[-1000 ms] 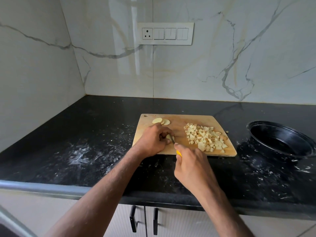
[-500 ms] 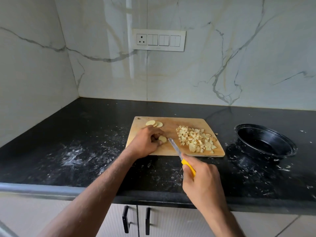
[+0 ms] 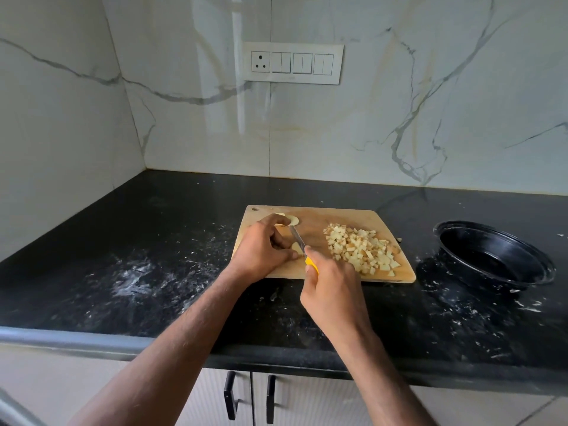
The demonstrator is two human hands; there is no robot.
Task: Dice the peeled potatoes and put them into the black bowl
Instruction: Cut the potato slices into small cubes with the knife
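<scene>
A wooden cutting board (image 3: 313, 273) lies on the black counter. My left hand (image 3: 264, 250) pinches a pale potato slice (image 3: 296, 248) on the board's left half. My right hand (image 3: 333, 290) grips a yellow-handled knife (image 3: 299, 244), its blade lying across that slice. More potato slices (image 3: 292, 219) sit at the board's far left corner, partly hidden by my left fingers. A heap of diced potato (image 3: 361, 250) covers the board's right half. The black bowl (image 3: 498, 256) stands to the right of the board, with nothing visible inside.
The black stone counter (image 3: 138, 272) is smeared with white starch marks left of the board and around the bowl. Marble walls meet in a corner at the back left. A switch panel (image 3: 292, 63) hangs on the back wall. Cabinet handles (image 3: 230, 398) show below the counter edge.
My right hand moved forward from the counter edge onto the board, bringing the blade over the slice in my left hand. The camera view shifted slightly.
</scene>
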